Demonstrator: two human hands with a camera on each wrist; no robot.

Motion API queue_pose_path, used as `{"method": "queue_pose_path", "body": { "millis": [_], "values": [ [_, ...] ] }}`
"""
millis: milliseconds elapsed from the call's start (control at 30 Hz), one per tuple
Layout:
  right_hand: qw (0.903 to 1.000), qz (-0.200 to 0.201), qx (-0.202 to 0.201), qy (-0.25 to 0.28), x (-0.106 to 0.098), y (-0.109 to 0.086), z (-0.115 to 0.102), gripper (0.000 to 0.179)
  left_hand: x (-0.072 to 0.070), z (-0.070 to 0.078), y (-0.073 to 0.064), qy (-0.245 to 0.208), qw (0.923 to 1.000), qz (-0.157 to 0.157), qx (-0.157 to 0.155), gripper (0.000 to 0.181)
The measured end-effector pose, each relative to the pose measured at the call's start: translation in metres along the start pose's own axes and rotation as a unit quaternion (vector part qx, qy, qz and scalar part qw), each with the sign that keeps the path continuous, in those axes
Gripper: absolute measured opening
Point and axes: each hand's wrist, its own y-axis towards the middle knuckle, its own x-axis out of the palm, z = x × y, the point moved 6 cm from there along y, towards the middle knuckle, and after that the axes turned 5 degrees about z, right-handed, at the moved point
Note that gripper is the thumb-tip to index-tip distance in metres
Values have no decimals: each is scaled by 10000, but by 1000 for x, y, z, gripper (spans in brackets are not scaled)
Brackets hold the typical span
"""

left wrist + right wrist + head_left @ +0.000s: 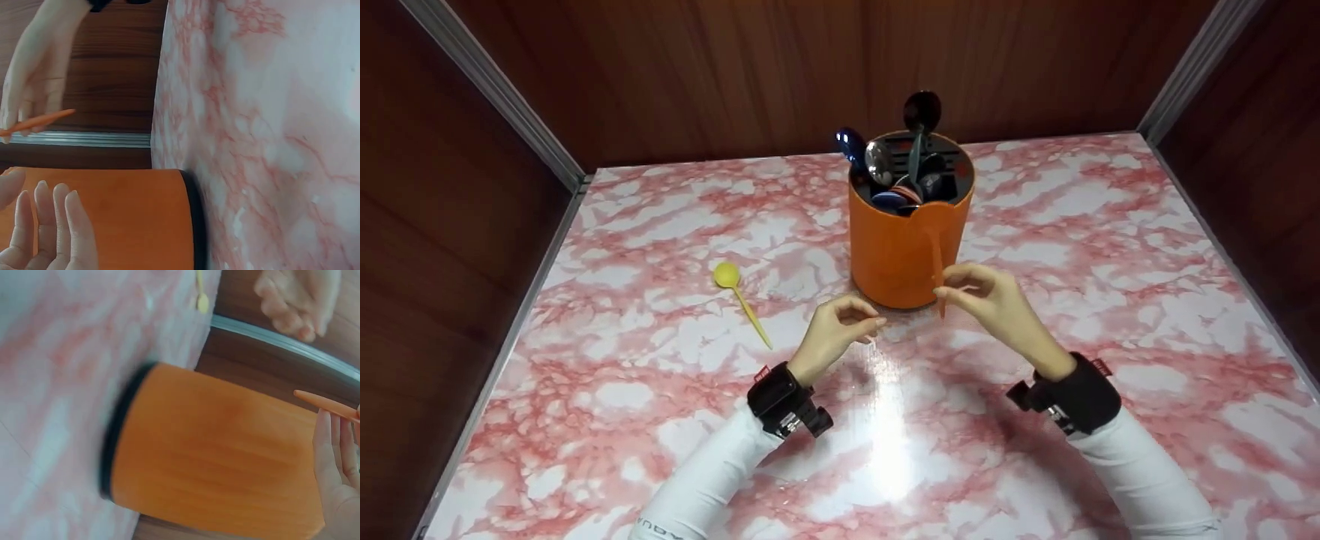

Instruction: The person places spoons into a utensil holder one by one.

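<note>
My right hand (994,300) pinches an orange spoon (937,251) by its handle between thumb and fingers. The spoon stands upright with its bowl up, overlapping the front of an orange cylindrical utensil holder (885,259) in the head view. In the right wrist view the handle's tapered end (320,401) sticks out past the fingertips. My left hand (840,330) hovers at the holder's lower front left, fingers loosely bent around nothing. Several spoons fill the holder's dark slotted top, among them a silver spoon (879,163), a blue spoon (851,146) and a tall black spoon (922,112).
A yellow spoon (742,304) lies on the pink-and-white marbled table (660,435), left of the holder. Wooden panels (780,82) with metal edge strips rise behind and at both sides of the table.
</note>
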Motion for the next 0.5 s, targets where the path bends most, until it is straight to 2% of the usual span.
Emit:
{"method": "queue_pose_path", "body": {
  "millis": [133, 300, 500],
  "values": [
    [9994, 273, -206, 10, -12, 13, -15, 13, -7, -3, -1, 123, 9999, 62, -23, 13],
    [9959, 515, -716, 204, -24, 33, -37, 13, -13, -7, -4, 124, 9997, 183, -105, 16],
    [9894, 886, -900, 723, -31, 51, -52, 9, -18, -11, -6, 187, 9992, 310, -172, 16]
  ]
}}
